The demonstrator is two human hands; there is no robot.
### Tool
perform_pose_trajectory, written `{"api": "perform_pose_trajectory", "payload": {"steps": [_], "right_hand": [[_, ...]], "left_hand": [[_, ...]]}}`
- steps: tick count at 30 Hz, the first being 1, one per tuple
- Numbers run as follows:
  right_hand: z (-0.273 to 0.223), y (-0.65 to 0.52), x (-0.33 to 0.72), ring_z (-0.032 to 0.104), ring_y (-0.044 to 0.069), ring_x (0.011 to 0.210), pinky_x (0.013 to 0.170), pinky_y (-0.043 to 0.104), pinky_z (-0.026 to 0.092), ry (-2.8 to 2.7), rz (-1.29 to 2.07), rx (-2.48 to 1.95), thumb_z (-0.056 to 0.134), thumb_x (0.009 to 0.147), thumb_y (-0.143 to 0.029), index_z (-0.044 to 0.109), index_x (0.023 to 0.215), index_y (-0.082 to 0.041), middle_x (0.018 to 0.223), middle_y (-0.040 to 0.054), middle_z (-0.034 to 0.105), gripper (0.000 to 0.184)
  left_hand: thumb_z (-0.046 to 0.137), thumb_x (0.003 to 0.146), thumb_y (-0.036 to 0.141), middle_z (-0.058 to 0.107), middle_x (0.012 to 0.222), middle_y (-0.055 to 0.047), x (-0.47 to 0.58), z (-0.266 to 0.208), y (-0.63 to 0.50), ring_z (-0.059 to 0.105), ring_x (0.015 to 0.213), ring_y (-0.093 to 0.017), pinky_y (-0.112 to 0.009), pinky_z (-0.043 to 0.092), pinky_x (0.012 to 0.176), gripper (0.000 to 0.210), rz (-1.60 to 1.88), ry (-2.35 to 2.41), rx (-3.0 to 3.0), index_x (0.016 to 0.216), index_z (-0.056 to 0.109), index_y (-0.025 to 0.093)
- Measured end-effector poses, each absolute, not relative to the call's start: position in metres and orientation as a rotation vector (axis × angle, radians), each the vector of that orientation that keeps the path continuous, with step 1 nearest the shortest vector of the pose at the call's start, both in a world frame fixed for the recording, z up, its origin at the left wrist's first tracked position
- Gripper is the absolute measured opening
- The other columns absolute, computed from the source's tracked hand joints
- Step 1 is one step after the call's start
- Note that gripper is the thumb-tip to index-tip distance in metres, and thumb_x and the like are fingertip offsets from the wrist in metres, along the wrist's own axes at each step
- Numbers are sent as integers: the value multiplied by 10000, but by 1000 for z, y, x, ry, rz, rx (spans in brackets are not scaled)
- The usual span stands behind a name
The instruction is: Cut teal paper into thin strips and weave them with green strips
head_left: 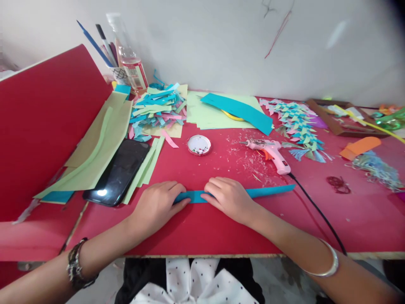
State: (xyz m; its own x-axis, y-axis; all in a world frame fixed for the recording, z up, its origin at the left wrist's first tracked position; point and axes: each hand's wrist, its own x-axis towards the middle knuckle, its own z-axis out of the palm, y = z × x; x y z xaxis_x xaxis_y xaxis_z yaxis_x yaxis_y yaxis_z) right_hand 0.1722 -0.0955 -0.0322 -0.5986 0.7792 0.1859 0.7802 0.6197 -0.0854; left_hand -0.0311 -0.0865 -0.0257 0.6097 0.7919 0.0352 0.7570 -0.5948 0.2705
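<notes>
A long blue paper strip [265, 192] lies across the red table near its front edge, looking folded along its length. My left hand [161, 200] pinches its left end between thumb and fingers. Closed on the strip's middle is my right hand [229, 198], with the thumb below and the fingers on top; the strip's right part sticks out beyond it. Beyond the hands lie a white jar lid [199, 145] with small bits in it and a pink glue gun [268, 153], its nozzle pointing left.
A black phone [118, 171] and green paper strips [147, 164] lie at left, beside a raised red board [47, 126]. Farther back are cut paper strips [158, 109], a bottle [134, 69], green sheets [196, 112] and a woven paper piece [299, 122]. A black cord [319, 215] crosses the right side.
</notes>
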Motion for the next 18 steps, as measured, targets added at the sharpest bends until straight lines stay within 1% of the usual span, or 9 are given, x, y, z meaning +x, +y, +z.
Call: {"api": "perform_pose_trajectory", "payload": {"steps": [4, 11, 16, 18], "right_hand": [[-33, -95, 172, 490, 131, 616, 568, 245, 291, -2646, -20, -1312, 454, 823, -299, 501, 667, -167, 639, 11, 531, 209], [-33, -95, 170, 498, 133, 625, 564, 249, 287, -2653, -19, -1343, 461, 819, -292, 502, 684, -171, 651, 10, 536, 186], [-31, -95, 169, 501, 132, 621, 570, 247, 294, -2649, 2, -1358, 471, 812, -295, 509, 678, -166, 654, 12, 542, 190], [-31, -94, 169, 504, 135, 630, 575, 246, 299, -2646, 1, -1361, 468, 813, -300, 510, 679, -165, 656, 15, 543, 195]], "left_hand": [[421, 821, 329, 592, 757, -4, -31, -24, -86, 558, 675, -146, -225, 374, 556, 176, 190, 1273, 2567, 797, 521, 186], [384, 838, 262, 572, 776, -33, -32, -25, -87, 553, 700, -161, -248, 408, 600, 168, 168, 1250, 2609, 855, 516, 160], [322, 855, 197, 529, 879, -50, -41, -25, -88, 543, 749, -148, -253, 432, 657, 221, 147, 1194, 2607, 966, 510, 163], [315, 855, 187, 516, 938, -62, -44, -23, -89, 535, 806, -157, -265, 433, 692, 257, 169, 1217, 2664, 1031, 501, 172]]}}
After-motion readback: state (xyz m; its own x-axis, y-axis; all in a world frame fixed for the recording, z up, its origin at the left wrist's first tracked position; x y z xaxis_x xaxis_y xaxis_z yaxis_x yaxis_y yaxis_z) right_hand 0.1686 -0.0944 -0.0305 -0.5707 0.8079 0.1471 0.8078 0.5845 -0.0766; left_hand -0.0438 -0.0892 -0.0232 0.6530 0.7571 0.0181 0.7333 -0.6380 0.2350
